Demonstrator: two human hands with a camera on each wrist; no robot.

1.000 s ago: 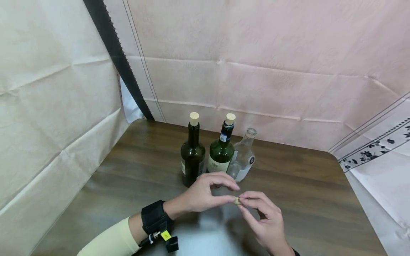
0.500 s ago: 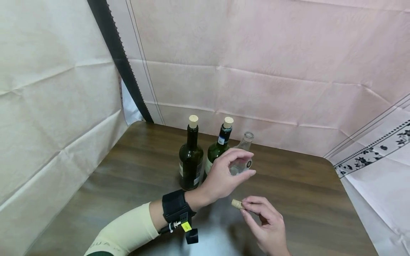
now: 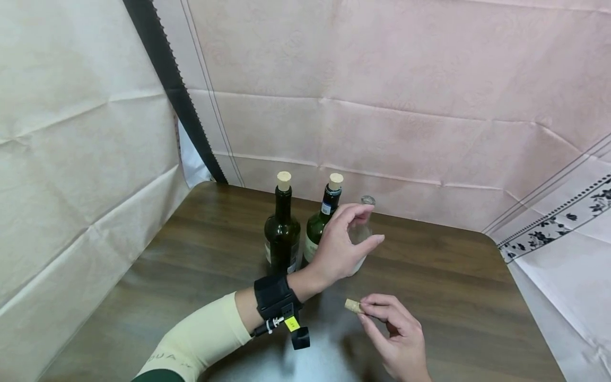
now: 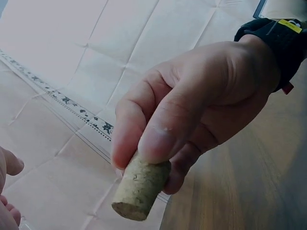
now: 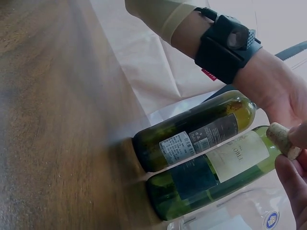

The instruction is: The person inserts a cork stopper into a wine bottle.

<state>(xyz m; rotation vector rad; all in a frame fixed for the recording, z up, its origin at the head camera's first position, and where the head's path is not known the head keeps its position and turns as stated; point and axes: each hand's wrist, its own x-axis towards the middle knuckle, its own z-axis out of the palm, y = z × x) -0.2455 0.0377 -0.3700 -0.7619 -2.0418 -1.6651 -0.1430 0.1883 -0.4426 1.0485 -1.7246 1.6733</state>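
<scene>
My right hand [image 3: 397, 333] pinches a small cork [image 3: 352, 305] between thumb and fingers, low over the table's middle. In the left wrist view the cork [image 4: 140, 189] points down and outward, its free end showing. My left hand [image 3: 338, 246] reaches out with thumb and fingers spread in a wide curve, overlapping the clear glass bottle [image 3: 367, 201] in the head view. That bottle's mouth is uncorked, and its body is partly hidden by the hand. Beside it stand a green wine bottle [image 3: 313, 232] and a dark wine bottle [image 3: 281, 232], both with corks in their necks.
The bottles stand close together near the back of the wooden table [image 3: 444, 276]. Behind them hangs a creased pinkish sheet [image 3: 382, 143], and a pale sheet [image 3: 95, 212] covers the left side. A black strap-mounted camera [image 3: 277, 302] sits on my left wrist.
My left hand has left the cork and moved forward and up to the clear bottle, its fingers spread. The right hand has kept the cork almost in place.
</scene>
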